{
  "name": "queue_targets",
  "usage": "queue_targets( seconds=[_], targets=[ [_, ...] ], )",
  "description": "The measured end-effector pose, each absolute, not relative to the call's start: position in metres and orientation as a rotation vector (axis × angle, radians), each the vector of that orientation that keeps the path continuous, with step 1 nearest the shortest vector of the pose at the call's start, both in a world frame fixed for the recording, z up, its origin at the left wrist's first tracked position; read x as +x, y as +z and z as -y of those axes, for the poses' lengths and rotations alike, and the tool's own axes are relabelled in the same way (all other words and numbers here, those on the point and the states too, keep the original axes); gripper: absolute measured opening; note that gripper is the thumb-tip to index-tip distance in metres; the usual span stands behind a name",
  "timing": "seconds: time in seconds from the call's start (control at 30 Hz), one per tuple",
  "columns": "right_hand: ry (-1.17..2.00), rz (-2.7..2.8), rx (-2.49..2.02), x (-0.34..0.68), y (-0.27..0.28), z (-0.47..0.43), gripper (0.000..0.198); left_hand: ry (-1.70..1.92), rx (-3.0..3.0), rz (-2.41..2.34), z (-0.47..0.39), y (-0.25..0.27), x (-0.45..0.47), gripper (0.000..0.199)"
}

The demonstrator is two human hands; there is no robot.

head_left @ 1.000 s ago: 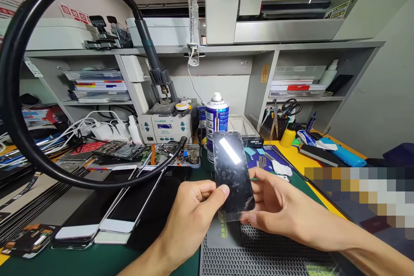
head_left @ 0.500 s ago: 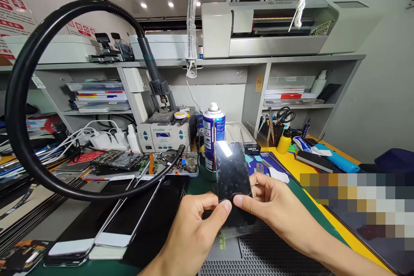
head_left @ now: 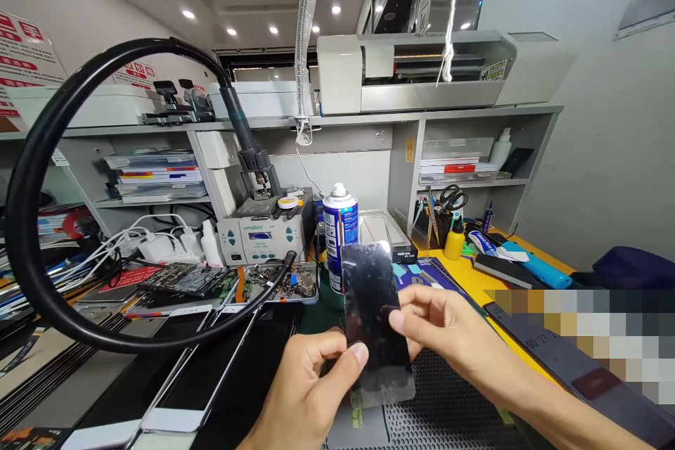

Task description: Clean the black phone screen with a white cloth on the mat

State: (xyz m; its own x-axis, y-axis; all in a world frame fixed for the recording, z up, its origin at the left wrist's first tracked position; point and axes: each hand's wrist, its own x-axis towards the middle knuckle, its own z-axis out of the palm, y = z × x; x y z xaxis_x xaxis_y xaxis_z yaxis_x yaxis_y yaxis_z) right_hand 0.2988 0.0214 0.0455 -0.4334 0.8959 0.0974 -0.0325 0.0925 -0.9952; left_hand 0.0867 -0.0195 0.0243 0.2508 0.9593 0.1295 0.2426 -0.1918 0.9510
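Between both hands a black phone screen (head_left: 375, 316) is held up at a tilt, its glossy face marked with smudges and a clear strip along its lower edge. My left hand (head_left: 321, 373) pinches its lower left edge, thumb on the front and fingers behind. On the right edge, my right hand (head_left: 437, 323) grips it with the thumb on the face. Below lies a dark perforated mat (head_left: 437, 401), with a grey card (head_left: 369, 425) bearing yellow-green print on it. A blue and white spray can (head_left: 340, 225) stands just behind the screen.
A hot-air station (head_left: 264, 232) stands at the back, its thick black hose (head_left: 21, 190) looping over the left side. Several phone screens (head_left: 163, 373) lie left of my hands. A tray of circuit boards (head_left: 311, 281) sits behind them. A yellow bottle (head_left: 454, 240) is at the right.
The phone screen has come lower and shows its bottom edge. My right thumb has moved up and right along it. The camera view has tipped up and turned slightly right.
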Motion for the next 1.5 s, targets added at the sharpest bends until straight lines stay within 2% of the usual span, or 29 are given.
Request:
queue_targets(
  seconds=[0.13, 0.43, 0.63, 0.93, 1.03, 1.13, 1.3, 1.5],
  targets=[
    [1.325, 1.488, -0.942, 0.295, 0.041, -0.024, 0.04, 1.005, 1.672, -1.138, 0.019, 0.021, 0.088, 0.052],
    [1.5, 1.458, -0.897, 0.301, 0.055, -0.022, 0.042, 0.969, 1.654, -1.13, 0.016, 0.025, 0.087, 0.053],
    [1.457, 1.331, -0.923, 0.3, 0.055, -0.022, 0.04, 0.981, 1.697, -1.115, 0.021, 0.028, 0.09, 0.054],
    [1.567, 1.364, -0.844, 0.309, 0.06, -0.027, 0.037, 1.006, 1.664, -1.105, 0.018, 0.033, 0.089, 0.054],
    [1.552, 1.434, -0.805, 0.311, 0.062, -0.027, 0.041, 0.978, 1.678, -1.086, 0.018, 0.032, 0.088, 0.053],
    [1.496, 1.401, -0.799, 0.31, 0.062, -0.025, 0.032, 0.965, 1.688, -1.081, 0.019, 0.032, 0.088, 0.053],
    [1.388, 1.263, -0.823, 0.309, 0.061, -0.025, 0.037, 0.943, 1.704, -1.068, 0.022, 0.034, 0.091, 0.053],
    [1.503, 1.156, -0.845, 0.315, 0.061, -0.028, 0.033, 0.859, 1.703, -1.046, 0.018, 0.035, 0.09, 0.053]
  ],
)
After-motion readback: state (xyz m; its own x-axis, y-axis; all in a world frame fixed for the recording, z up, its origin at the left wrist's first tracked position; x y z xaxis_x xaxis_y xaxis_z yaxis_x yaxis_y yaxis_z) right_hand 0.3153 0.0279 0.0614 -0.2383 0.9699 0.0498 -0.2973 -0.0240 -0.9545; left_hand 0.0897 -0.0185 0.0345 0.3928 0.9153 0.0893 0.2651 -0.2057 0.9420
